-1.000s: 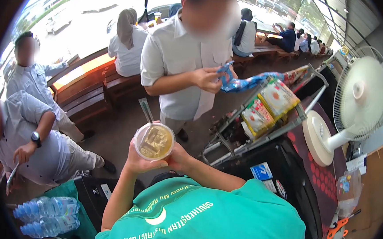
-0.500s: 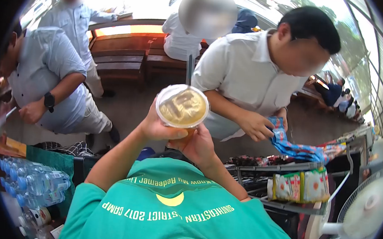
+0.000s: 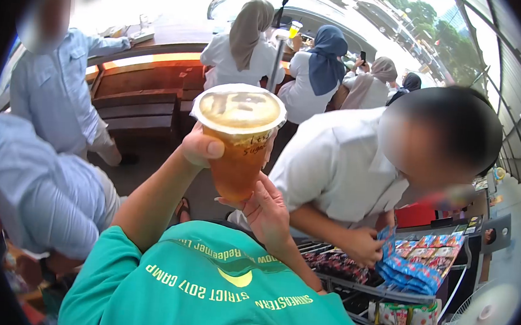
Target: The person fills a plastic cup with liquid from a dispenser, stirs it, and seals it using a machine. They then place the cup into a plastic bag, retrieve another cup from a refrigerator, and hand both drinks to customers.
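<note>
A sealed plastic cup [image 3: 236, 170] of amber drink is held up in front of my green shirt. Its lid film [image 3: 240, 108] is pale, and handwriting on the side includes the word "sugar". My left hand [image 3: 201, 149] is closed around the cup's left side, thumb across the front. Low on the right, my right hand [image 3: 266, 208] grips the cup near its base, fingers against the side and underneath. Part of both hands' fingers is hidden behind the cup.
At right, a person in a white shirt [image 3: 339, 156] bends over a rack, a hand on blue sachets [image 3: 407, 266]. A fan [image 3: 482, 317] stands at lower right. Wooden benches [image 3: 134, 114] and seated people are beyond. Two people in light blue shirts [image 3: 51, 90] stand left.
The cup has tipped so more of its side and the writing show. My view has shifted, bringing several seated people into sight. The person at right leans lower over the sachets.
</note>
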A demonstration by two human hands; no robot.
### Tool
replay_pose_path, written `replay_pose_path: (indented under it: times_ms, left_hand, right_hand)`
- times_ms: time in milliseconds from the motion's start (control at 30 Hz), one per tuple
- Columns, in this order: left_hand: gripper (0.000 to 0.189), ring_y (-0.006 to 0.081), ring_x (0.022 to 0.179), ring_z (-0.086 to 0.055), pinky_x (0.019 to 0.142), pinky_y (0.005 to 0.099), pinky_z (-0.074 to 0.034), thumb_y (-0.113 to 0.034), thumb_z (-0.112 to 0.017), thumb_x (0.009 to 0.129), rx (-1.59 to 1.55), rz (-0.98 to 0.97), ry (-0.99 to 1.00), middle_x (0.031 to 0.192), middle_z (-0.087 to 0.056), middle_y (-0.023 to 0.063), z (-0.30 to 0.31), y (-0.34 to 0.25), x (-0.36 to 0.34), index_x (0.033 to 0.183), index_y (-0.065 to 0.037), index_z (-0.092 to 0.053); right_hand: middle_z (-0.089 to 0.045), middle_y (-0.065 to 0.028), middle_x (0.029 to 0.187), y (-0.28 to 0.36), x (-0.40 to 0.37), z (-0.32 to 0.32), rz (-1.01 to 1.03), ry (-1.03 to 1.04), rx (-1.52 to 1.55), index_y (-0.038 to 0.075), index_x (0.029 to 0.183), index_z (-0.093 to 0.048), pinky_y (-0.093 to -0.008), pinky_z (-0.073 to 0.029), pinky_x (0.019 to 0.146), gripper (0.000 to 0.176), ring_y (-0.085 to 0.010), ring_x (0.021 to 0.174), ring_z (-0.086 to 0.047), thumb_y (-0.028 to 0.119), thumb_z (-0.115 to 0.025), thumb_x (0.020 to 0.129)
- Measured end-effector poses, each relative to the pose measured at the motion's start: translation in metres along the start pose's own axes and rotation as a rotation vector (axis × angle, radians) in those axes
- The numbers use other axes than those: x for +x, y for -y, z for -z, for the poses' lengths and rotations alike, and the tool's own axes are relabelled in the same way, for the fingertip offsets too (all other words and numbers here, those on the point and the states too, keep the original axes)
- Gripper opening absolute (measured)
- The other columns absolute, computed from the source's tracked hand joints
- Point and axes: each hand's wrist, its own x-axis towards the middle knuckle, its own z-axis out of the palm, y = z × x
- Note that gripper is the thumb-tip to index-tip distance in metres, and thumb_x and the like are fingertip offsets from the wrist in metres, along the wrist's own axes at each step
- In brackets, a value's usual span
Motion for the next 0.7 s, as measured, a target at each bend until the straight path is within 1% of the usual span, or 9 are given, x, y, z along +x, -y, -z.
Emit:
replay_pose_path:
  times_ms: [100, 167, 233, 267, 333, 367, 433, 533, 700]
  left_hand:
    - [0.092, 0.0288, 0.09, -0.067, 0.079, 0.0393, -0.058, -0.042, -0.081, 0.068, -0.037, 0.063, 0.039, 0.109, -0.063, 0.0195, 0.052, -0.026, 0.048, 0.138, 0.007, -0.047]
    - [0.095, 0.0279, 0.089, -0.066, 0.078, 0.0388, -0.057, -0.044, -0.08, 0.068, -0.097, 0.084, 0.076, 0.106, -0.062, 0.0181, 0.085, -0.033, 0.076, 0.14, 0.007, -0.046]
    - [0.109, 0.0251, 0.083, -0.065, 0.07, 0.0367, -0.055, -0.052, -0.082, 0.065, -0.132, 0.17, 0.05, 0.098, -0.058, 0.0149, 0.111, -0.041, 0.104, 0.143, 0.01, -0.039]
    - [0.109, 0.0251, 0.083, -0.065, 0.07, 0.0367, -0.055, -0.052, -0.082, 0.065, -0.15, 0.202, 0.062, 0.098, -0.058, 0.0149, 0.126, -0.039, 0.117, 0.143, 0.01, -0.039]
    - [0.103, 0.0268, 0.088, -0.065, 0.078, 0.0389, -0.056, -0.048, -0.079, 0.065, -0.265, 0.219, 0.128, 0.103, -0.061, 0.0165, 0.157, -0.027, 0.142, 0.143, 0.008, -0.043]
    - [0.103, 0.0268, 0.088, -0.065, 0.078, 0.0389, -0.056, -0.048, -0.079, 0.065, -0.282, 0.262, 0.151, 0.103, -0.061, 0.0165, 0.169, -0.021, 0.154, 0.143, 0.008, -0.043]
    - [0.103, 0.0269, 0.086, -0.065, 0.076, 0.0391, -0.055, -0.049, -0.078, 0.065, -0.346, 0.277, 0.18, 0.102, -0.061, 0.0165, 0.19, -0.003, 0.175, 0.143, 0.008, -0.043]
    - [0.103, 0.0276, 0.086, -0.065, 0.075, 0.0396, -0.055, -0.05, -0.078, 0.064, -0.369, 0.361, 0.225, 0.101, -0.061, 0.0167, 0.223, 0.033, 0.209, 0.142, 0.008, -0.043]
    - [0.085, 0.0279, 0.089, -0.068, 0.078, 0.0402, -0.058, -0.044, -0.079, 0.069, -0.372, 0.516, 0.286, 0.105, -0.064, 0.0175, 0.27, 0.102, 0.266, 0.135, 0.002, -0.052]
  right_hand:
    - [-0.053, -0.015, 0.147, 0.004, 0.056, -0.009, 0.126, -0.035, -0.055, 0.003, 0.156, -0.035, -0.0507, -0.054, 0.103, 0.05, -0.0295, 0.128, -0.06, 0.01, -0.046, 0.108]
    - [-0.052, -0.0148, 0.148, 0.004, 0.081, 0.001, 0.164, -0.055, -0.17, 0.003, 0.156, -0.035, -0.0496, -0.054, 0.103, 0.05, -0.0292, 0.129, -0.059, 0.009, -0.047, 0.107]
    - [-0.053, -0.0142, 0.148, 0.004, 0.095, 0.009, 0.171, -0.12, -0.343, 0.003, 0.153, -0.042, -0.0438, -0.051, 0.104, 0.05, -0.027, 0.127, -0.059, 0.011, -0.053, 0.105]
    - [-0.053, -0.0142, 0.148, 0.008, 0.098, 0.011, 0.191, -0.151, -0.331, 0.003, 0.153, -0.042, -0.0438, -0.051, 0.104, 0.05, -0.027, 0.127, -0.059, 0.011, -0.053, 0.105]
    - [-0.055, -0.0136, 0.146, 0.015, 0.099, 0.014, 0.039, -0.205, -0.439, 0.001, 0.148, -0.049, -0.0394, -0.049, 0.106, 0.049, -0.0247, 0.126, -0.059, 0.016, -0.059, 0.102]
    - [-0.055, -0.0136, 0.146, 0.019, 0.101, 0.014, 0.074, -0.241, -0.423, 0.001, 0.148, -0.049, -0.0394, -0.049, 0.106, 0.049, -0.0247, 0.126, -0.059, 0.016, -0.059, 0.102]
    - [-0.059, -0.0129, 0.142, 0.026, 0.109, 0.015, -0.055, -0.3, -0.454, 0.001, 0.143, -0.054, -0.0369, -0.047, 0.107, 0.047, -0.023, 0.123, -0.06, 0.019, -0.062, 0.101]
    - [-0.06, -0.0129, 0.139, 0.04, 0.131, 0.028, -0.032, -0.33, -0.539, 0.001, 0.142, -0.056, -0.0369, -0.046, 0.108, 0.046, -0.0221, 0.124, -0.059, 0.019, -0.061, 0.101]
    - [-0.063, -0.0133, 0.134, 0.059, 0.177, 0.076, 0.101, -0.485, -0.505, 0.001, 0.14, -0.058, -0.0358, -0.044, 0.109, 0.043, -0.021, 0.122, -0.06, 0.018, -0.06, 0.101]
